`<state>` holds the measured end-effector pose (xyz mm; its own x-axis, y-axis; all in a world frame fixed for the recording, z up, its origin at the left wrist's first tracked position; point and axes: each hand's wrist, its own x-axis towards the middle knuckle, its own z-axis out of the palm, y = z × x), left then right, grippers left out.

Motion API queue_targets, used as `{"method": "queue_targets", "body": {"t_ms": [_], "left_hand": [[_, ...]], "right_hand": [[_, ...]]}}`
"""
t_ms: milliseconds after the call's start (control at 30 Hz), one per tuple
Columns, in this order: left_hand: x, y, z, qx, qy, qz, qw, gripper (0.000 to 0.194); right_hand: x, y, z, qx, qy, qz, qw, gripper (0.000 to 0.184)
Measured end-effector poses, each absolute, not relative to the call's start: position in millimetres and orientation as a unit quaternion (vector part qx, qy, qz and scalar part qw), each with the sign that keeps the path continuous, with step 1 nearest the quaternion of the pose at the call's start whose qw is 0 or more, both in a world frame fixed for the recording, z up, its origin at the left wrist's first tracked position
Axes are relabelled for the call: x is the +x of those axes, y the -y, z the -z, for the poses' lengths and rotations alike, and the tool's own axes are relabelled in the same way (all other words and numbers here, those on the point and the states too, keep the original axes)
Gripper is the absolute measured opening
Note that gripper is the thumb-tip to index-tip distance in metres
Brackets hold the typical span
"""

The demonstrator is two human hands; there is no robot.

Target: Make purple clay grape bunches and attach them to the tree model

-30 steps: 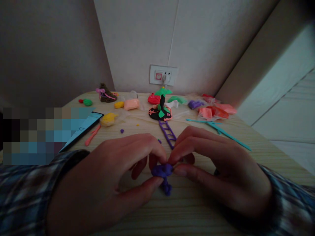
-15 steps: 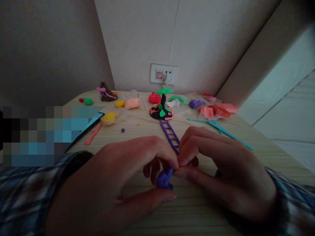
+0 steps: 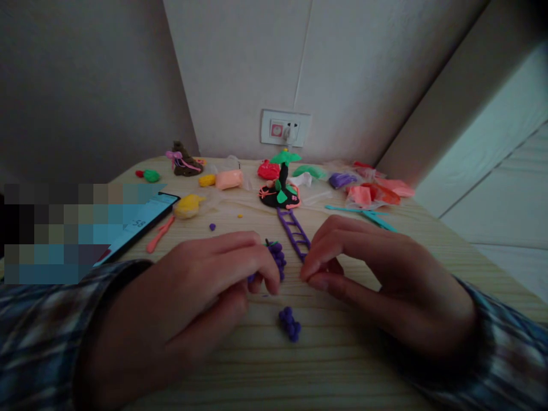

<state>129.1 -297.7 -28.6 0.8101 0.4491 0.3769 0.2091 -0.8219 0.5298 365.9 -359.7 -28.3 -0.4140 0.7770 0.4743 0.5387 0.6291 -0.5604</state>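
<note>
A small bunch of purple clay balls (image 3: 290, 324) lies on the table, apart from both hands. Behind the fingers of my left hand (image 3: 201, 285) shows a larger purple clay grape bunch (image 3: 277, 258) with a bit of dark green on top. That hand is bent over the table with thumb and fingers apart, partly covering the bunch; whether it touches it I cannot tell. My right hand (image 3: 377, 279) has its thumb and forefinger pinched together near the lower end of a purple clay ladder (image 3: 294, 233). What lies in the pinch, if anything, is too small to make out.
Behind the ladder stands a black clay base (image 3: 269, 198) with a green-topped tree. Bagged clay (image 3: 372, 195) lies back right, beside teal tools (image 3: 379, 220). At left are a phone (image 3: 141, 225), a pink tool (image 3: 160, 234), yellow clay (image 3: 188, 205) and a brown clay figure (image 3: 186, 161).
My left hand has let go of the small purple bunch, which now rests on the table, and has drawn left. The larger grape bunch has come into view. My right hand stays pinched.
</note>
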Motion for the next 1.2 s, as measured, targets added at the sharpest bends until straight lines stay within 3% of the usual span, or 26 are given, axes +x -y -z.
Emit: {"method": "queue_targets", "body": {"t_ms": [267,467,533,567,633,800,1067,1200], "left_hand": [[127.7,305.1,37.8,0.934,-0.207,-0.185,0.226,0.016],[132.5,304.8,51.4,0.941,-0.159,-0.249,0.164,0.009],[135.7,306.1,47.5,0.947,-0.202,-0.171,0.184,0.012],[137.2,307.0,44.4,0.943,-0.192,-0.201,0.183,0.013],[139.7,308.6,38.7,0.942,-0.218,-0.147,0.207,0.010],[143.8,308.0,36.1,0.937,-0.211,-0.151,0.234,0.010],[144.9,306.1,36.1,0.929,-0.222,-0.180,0.235,0.013],[140.4,306.4,34.4,0.921,-0.224,-0.184,0.260,0.008]], "right_hand": [[361.0,363.1,28.3,-0.427,0.817,-0.218,0.320,0.020],[362.4,362.6,30.4,-0.416,0.825,-0.228,0.309,0.018],[361.7,362.3,29.7,-0.419,0.826,-0.227,0.300,0.024],[361.5,362.0,29.2,-0.421,0.827,-0.225,0.297,0.028],[361.4,361.5,28.3,-0.420,0.829,-0.225,0.291,0.033],[362.3,361.2,28.7,-0.421,0.832,-0.235,0.273,0.017],[361.7,363.2,27.5,-0.412,0.801,-0.287,0.326,0.032],[361.7,364.1,29.9,-0.412,0.779,-0.327,0.341,0.021]]}}
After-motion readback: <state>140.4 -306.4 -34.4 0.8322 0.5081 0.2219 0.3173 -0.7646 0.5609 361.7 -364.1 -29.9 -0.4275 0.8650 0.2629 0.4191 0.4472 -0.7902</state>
